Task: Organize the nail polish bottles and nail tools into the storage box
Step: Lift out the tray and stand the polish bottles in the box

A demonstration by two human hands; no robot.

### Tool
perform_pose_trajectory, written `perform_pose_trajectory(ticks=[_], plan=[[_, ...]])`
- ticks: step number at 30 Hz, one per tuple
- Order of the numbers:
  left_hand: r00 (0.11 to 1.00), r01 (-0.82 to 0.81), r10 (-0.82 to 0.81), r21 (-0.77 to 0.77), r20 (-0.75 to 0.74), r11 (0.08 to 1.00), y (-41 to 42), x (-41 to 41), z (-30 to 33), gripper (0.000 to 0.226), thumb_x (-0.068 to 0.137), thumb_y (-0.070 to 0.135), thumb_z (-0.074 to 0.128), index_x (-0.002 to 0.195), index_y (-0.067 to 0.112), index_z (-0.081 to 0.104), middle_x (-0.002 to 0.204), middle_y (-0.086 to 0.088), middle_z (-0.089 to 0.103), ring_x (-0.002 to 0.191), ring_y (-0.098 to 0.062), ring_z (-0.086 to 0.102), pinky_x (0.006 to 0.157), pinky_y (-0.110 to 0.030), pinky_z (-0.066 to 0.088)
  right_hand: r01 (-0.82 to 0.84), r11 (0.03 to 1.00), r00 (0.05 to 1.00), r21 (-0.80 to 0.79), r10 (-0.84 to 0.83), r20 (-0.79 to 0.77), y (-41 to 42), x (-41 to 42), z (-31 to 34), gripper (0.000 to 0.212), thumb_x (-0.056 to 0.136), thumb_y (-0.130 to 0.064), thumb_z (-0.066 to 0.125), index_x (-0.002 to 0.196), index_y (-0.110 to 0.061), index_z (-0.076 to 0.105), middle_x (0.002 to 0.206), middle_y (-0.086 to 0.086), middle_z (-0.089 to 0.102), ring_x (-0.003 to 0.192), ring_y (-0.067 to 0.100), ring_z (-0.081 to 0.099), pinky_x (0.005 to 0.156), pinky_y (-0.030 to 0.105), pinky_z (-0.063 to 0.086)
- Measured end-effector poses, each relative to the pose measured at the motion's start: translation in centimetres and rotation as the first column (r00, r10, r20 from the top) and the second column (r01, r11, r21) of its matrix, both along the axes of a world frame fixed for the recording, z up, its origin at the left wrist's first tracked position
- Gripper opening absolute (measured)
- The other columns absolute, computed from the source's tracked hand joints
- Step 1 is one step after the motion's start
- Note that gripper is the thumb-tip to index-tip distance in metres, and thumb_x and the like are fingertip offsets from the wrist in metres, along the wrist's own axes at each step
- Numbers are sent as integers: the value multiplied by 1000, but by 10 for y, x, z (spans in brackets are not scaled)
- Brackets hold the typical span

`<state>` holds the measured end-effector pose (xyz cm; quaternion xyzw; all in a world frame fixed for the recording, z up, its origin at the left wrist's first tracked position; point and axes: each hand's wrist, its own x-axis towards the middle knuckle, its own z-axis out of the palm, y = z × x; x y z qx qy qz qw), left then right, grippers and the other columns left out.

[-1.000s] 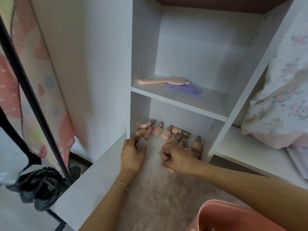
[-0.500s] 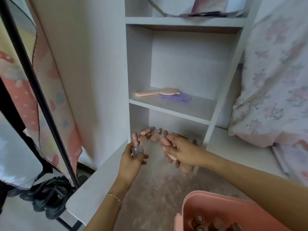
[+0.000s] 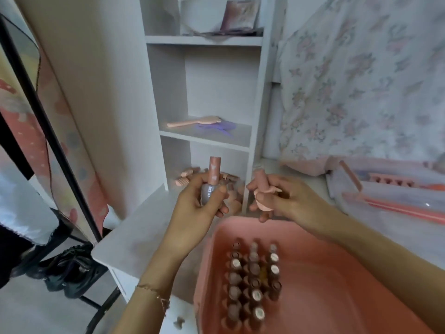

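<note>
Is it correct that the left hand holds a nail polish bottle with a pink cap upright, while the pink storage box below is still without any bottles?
Not quite. The head view shows the left hand gripping the nail polish bottle with a pink cap upright, but the pink plastic storage box is not without bottles: rows of nail polish bottles already stand in it, along its left part.

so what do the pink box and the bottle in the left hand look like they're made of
Pink box: looks like moulded plastic, matte to slightly satin; one even salmon colour, with a rounded rim and smooth walls.

Bottle in the left hand: the greyish lower body looks like glass or clear hard plastic, with faint gloss and colour showing through; which one is unclear. Its tall pink cap looks like matte plastic.
</note>
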<state>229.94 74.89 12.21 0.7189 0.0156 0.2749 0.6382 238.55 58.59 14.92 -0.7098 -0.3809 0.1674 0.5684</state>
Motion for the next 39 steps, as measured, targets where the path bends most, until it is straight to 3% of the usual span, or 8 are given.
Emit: perform_pose_trajectory(ticks=[5, 7, 11, 15, 22, 29, 34, 39], plan=[[999, -14, 19, 92, -47, 996, -24, -18, -17, 6, 87, 21, 58, 88, 26, 57, 68, 3, 65, 63, -13, 62, 64, -25, 52, 46, 948, 964, -316, 40, 262, -49, -26, -13, 12, 82, -16, 65, 94, -16, 67, 95, -10, 61, 85, 0, 60, 77, 15, 47], [996, -18, 33, 171, -88, 985, -28, -21, -24, 6, 87, 25, 58, 90, 30, 56, 70, 2, 64, 69, -19, 63, 70, -33, 51, 22, 903, 955, -428, 108, 277, -61, -37, -19, 10, 81, -23, 67, 88, -18, 68, 93, -12, 62, 84, 0, 57, 73, 14, 42], [988, 14, 21, 222, -155, 975, -28, -25, -34, 11, 86, 24, 59, 94, 32, 57, 64, 4, 65, 63, -12, 65, 69, -30, 52, 54, 825, 947, -562, 135, 291, -73, -54, -42, 20, 76, -30, 71, 65, -20, 58, 76, -12, 43, 69, -5, 46, 66, 12, 36], [985, 2, 50, 300, -167, 954, -27, -26, -41, 9, 86, 25, 59, 91, 32, 57, 67, 0, 64, 66, -15, 61, 70, -35, 49, 28, 724, 934, -689, 226, 275, -81, -59, -56, 15, 76, -33, 69, 80, -19, 66, 79, -12, 50, 74, 2, 51, 70, 23, 45], [976, -6, 95, 412, -195, 911, -29, -26, -42, 9, 85, 30, 59, 94, 31, 57, 66, 4, 63, 64, -11, 58, 65, -29, 45, 65, 646, 878, -761, 325, 351, -78, -60, -70, 14, 81, -28, 60, 91, -19, 63, 87, -5, 62, 78, 9, 54, 75, 32, 47], [973, 16, 91, 454, -211, 891, -30, -28, -41, 13, 85, 32, 59, 97, 33, 58, 68, 4, 63, 68, -10, 58, 68, -30, 45, 124, 699, 823, -705, 325, 466, -82, -61, -66, 20, 82, -39, 55, 101, -37, 50, 73, -23, 47, 74, 1, 47, 71, 27, 45], [973, 20, 83, 440, -214, 898, -31, -28, -42, 14, 85, 30, 60, 99, 32, 58, 68, 5, 63, 70, -14, 60, 69, -32, 46, 109, 689, 818, -717, 347, 458, -81, -62, -60, 17, 83, -35, 54, 84, -42, 38, 71, -23, 43, 71, 1, 44, 70, 31, 47], [972, 20, 88, 450, -217, 893, -30, -28, -43, 13, 84, 32, 60, 97, 34, 57, 70, 5, 63, 66, -7, 57, 66, -24, 43, 88, 688, 824, -720, 356, 441, -74, -63, -58, 18, 85, -32, 54, 83, -39, 38, 73, -19, 43, 72, 4, 45, 69, 28, 44]])
